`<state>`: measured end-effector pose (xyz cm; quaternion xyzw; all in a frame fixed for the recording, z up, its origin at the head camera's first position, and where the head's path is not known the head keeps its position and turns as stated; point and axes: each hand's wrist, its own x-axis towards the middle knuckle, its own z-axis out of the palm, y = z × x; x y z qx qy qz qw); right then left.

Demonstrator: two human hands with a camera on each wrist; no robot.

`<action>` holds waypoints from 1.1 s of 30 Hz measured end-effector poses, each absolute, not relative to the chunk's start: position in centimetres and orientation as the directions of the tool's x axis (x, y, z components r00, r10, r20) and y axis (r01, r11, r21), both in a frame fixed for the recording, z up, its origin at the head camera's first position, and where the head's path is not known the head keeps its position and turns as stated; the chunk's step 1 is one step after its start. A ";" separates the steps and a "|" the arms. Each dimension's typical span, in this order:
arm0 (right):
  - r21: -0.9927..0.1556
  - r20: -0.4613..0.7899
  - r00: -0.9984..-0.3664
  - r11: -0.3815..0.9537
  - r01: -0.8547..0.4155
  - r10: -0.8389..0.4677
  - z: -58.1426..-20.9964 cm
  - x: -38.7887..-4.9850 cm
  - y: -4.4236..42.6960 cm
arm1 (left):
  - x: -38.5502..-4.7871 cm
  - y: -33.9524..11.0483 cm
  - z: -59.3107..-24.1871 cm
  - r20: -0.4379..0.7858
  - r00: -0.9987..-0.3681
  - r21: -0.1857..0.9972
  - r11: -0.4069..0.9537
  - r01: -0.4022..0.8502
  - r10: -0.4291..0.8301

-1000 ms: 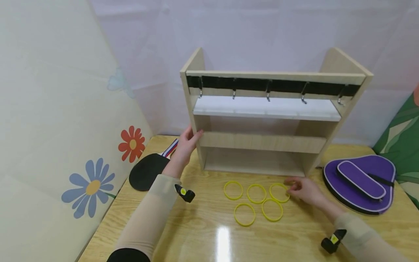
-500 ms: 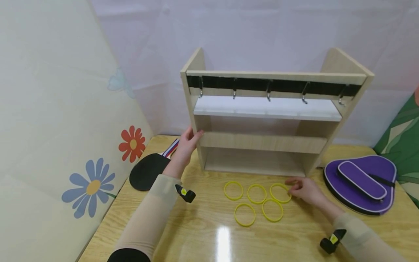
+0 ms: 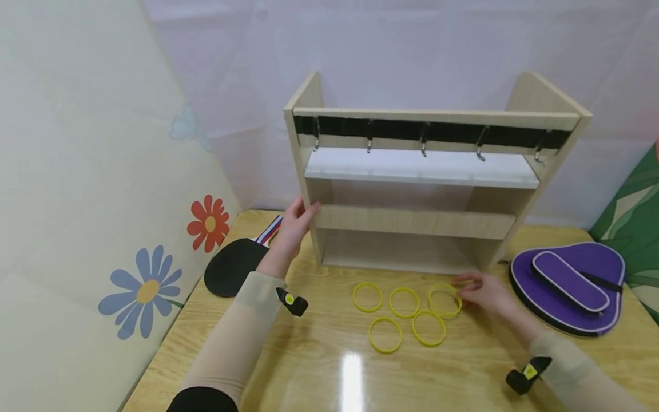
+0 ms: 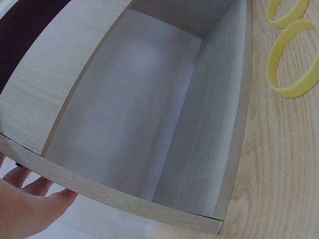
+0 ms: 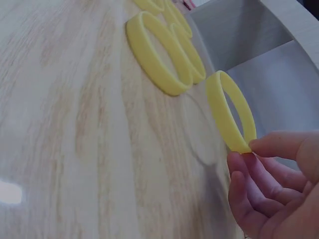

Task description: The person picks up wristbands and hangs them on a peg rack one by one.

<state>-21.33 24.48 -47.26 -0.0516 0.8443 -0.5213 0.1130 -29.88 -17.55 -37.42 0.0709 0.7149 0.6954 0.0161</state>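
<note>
Yellow ring [image 5: 220, 113], thin-banded, pinched in right fingers [image 5: 279, 144].

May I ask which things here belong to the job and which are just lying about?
Likely job things:
yellow ring, in right hand
four other yellow rings
wooden rack, held by left hand

Likely lying about:
black paddle
purple case

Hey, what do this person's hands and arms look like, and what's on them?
The left hand and right hand are ungloved. The left sleeve and right sleeve are beige, paler toward the cuffs; a black section shows at the left one's upper end. Each wrist bears a small black device with a yellow marking.
</note>
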 end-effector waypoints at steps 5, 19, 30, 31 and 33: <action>-0.923 -0.167 -0.960 0.379 0.072 -0.224 -46.6 -21.2 24.6 | -29.9 -17.5 -37.6 0.089 -0.990 0.996 0.002 0.090 0.113; -0.950 -0.212 -0.946 0.280 0.141 -0.244 -43.8 -20.3 23.4 | -30.0 -17.4 -37.7 0.095 -0.990 0.995 -0.024 0.093 0.105; -0.972 -0.173 -0.947 0.201 0.120 -0.269 -42.3 -20.3 22.2 | -29.8 -17.2 -37.6 0.107 -0.989 0.994 -0.013 0.106 0.099; -0.973 -0.170 -0.947 0.196 0.119 -0.271 -42.1 -20.3 22.0 | -29.8 -17.2 -37.6 0.108 -0.989 0.994 -0.015 0.107 0.097; -0.975 -0.162 -0.946 0.193 0.109 -0.280 -41.7 -20.4 21.6 | -29.8 -17.2 -37.6 0.111 -0.990 0.994 -0.021 0.110 0.085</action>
